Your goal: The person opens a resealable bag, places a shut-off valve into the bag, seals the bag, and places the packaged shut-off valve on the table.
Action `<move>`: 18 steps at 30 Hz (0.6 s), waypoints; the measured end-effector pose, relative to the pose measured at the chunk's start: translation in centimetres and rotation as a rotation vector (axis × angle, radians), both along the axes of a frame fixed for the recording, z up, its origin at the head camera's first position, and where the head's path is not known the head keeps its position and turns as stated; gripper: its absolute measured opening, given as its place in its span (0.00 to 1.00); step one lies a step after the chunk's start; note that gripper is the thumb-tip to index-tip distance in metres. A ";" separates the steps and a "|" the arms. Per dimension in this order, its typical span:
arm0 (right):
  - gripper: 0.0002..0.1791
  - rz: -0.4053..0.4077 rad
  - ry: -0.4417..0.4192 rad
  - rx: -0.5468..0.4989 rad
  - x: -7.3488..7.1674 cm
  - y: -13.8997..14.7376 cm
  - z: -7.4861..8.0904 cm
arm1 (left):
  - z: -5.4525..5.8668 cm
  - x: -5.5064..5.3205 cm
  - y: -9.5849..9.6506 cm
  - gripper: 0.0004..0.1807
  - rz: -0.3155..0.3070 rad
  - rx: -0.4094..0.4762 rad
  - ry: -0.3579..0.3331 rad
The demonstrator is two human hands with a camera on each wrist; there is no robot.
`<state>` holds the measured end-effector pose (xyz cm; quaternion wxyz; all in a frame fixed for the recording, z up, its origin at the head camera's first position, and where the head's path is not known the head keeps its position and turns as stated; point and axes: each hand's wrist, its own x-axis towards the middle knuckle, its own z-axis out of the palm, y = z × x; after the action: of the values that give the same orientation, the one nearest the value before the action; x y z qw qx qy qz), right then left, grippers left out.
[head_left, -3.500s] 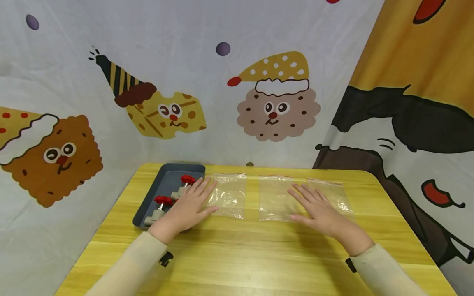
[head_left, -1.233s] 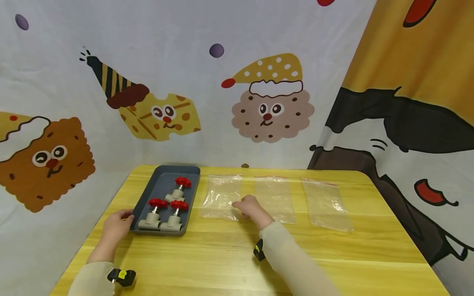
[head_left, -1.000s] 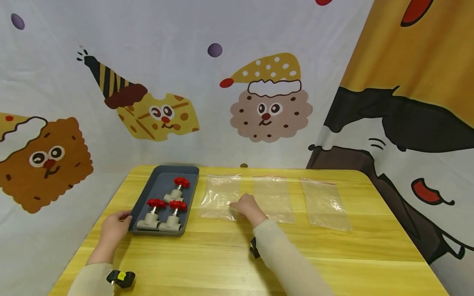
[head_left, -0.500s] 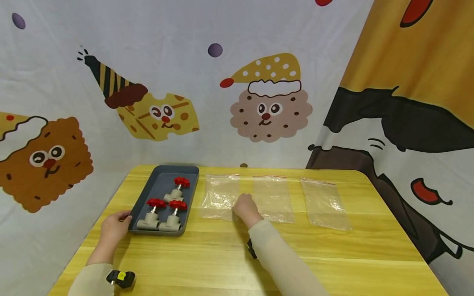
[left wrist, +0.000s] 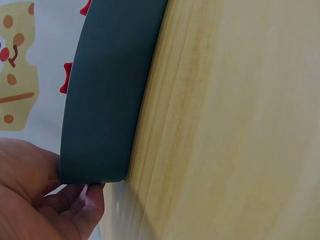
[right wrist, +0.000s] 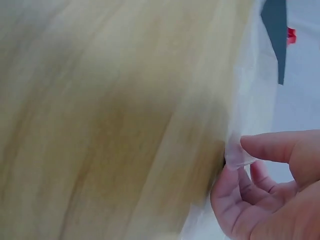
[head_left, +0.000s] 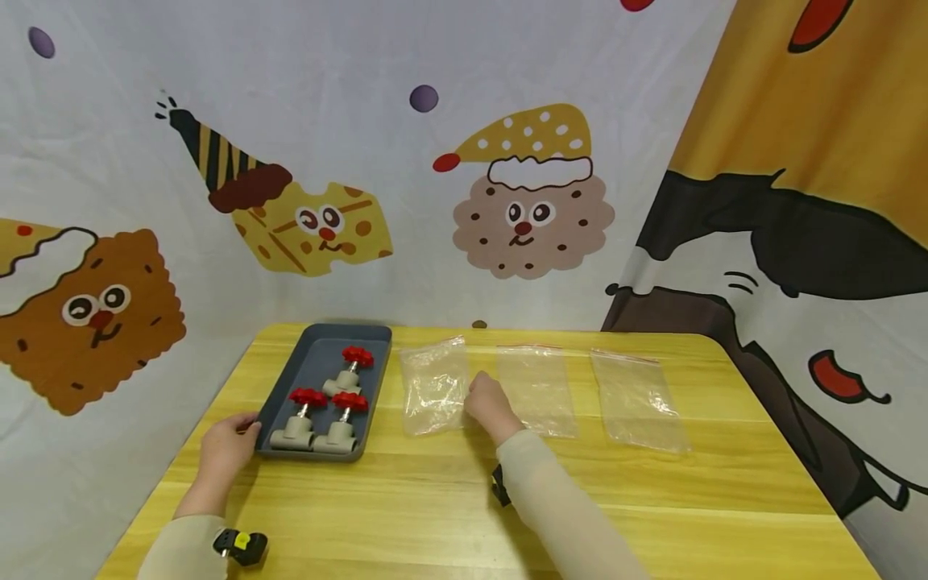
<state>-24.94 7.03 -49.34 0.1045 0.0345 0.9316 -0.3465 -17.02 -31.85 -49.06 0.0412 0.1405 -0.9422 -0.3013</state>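
Zip bag (head_left: 435,391), leftmost, beside tray (head_left: 312,370): newly skewed, so now being handled | right hand (head_left: 495,407): thumb and finger clamped on its edge | left hand (head_left: 226,451): fingers at tray corner, grip unclear

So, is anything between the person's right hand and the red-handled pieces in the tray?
Yes: first the clear bag, which the right hand pinches by its edge, then the raised side of the gray tray that holds the red-handled pieces. Both look low enough to reach over.
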 end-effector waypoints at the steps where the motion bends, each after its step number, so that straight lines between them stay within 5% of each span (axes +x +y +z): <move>1: 0.13 -0.005 -0.002 -0.023 -0.1 0.2 0.1 | 0.0 0.0 0.0 0.18 0.001 0.000 0.000; 6: 0.22 -0.080 -0.093 -0.247 -0.4 0.8 0.1 | 0.0 0.0 0.1 0.18 -0.003 -0.001 0.005; 10: 0.17 -0.140 -0.186 -0.407 -0.6 1.0 -0.1 | -0.1 0.0 0.2 0.18 0.003 -0.001 0.007; 18: 0.08 -0.169 -0.167 -0.418 -0.6 1.2 -0.4 | 0.0 0.0 0.2 0.17 0.012 0.011 0.009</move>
<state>-25.49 8.18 -49.72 0.1567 0.1184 0.8215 -0.5352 -17.00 -31.64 -49.09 0.0464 0.1450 -0.9396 -0.3067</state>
